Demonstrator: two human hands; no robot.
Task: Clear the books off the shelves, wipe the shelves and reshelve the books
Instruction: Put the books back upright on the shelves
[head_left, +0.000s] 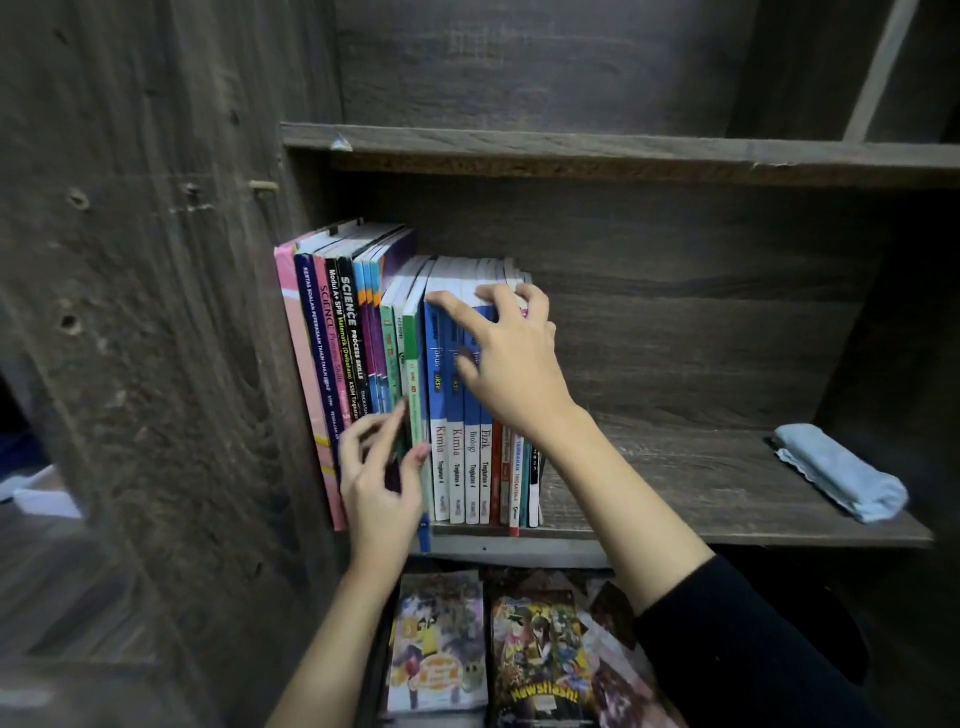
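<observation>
right hand (511, 364) grips books (457, 467) (cloth (841, 473) at shelf (675, 493) edge).

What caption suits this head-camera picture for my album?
Right hand grips the tops of upright schoolbooks on a wooden shelf, left hand pinches their spines; a blue cloth lies aside.

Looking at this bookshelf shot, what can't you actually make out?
Head view only:
1. Blue books: mid-spine print is covered by the right hand, which grips their tops.
2. Green books: lower spines sit behind the left hand; its fingers are blurred, so its grip is unclear.
3. Comic books below: cut off by the bottom edge and overlapped by the dark sleeve.
4. Thin books at the row's right end: titles too small.
</observation>
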